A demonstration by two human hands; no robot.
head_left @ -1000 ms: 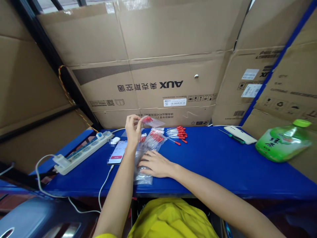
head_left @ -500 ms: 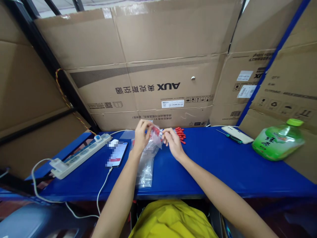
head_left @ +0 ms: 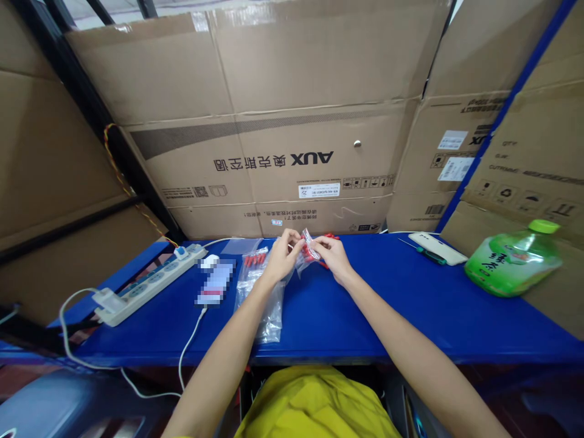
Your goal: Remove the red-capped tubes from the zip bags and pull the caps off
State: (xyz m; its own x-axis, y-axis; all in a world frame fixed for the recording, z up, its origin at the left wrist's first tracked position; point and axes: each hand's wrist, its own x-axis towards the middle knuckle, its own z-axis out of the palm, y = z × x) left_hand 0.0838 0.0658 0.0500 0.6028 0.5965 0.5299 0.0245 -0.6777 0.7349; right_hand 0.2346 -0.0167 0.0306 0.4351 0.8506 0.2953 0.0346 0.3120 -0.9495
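Note:
Between both hands, above the table, is a small clear plastic bag (head_left: 308, 244) with red pieces showing through it. My left hand (head_left: 283, 255) pinches its left side, fingers closed. My right hand (head_left: 335, 257) grips the right side with thumb and fingers together. Red-tipped pieces (head_left: 329, 236) lie just behind my right hand, partly hidden by it. Left of my left hand, a filled clear bag with red-ended pieces (head_left: 254, 260) rests on a stack of flat clear bags (head_left: 269, 313). What exactly the red pieces are, I cannot tell.
On the blue table (head_left: 365, 316), a phone (head_left: 216, 283) and a white power strip (head_left: 155, 285) with cables stand left. A green screwdriver (head_left: 431, 255), a white flat object (head_left: 444, 248) and a green-labelled bottle (head_left: 511, 258) are at right. Cardboard (head_left: 292, 79) walls the back.
My hands have come closer together on the bag, my left hand shifting right and slightly nearer. The filled bag at the left, formerly covered by my left hand, now shows.

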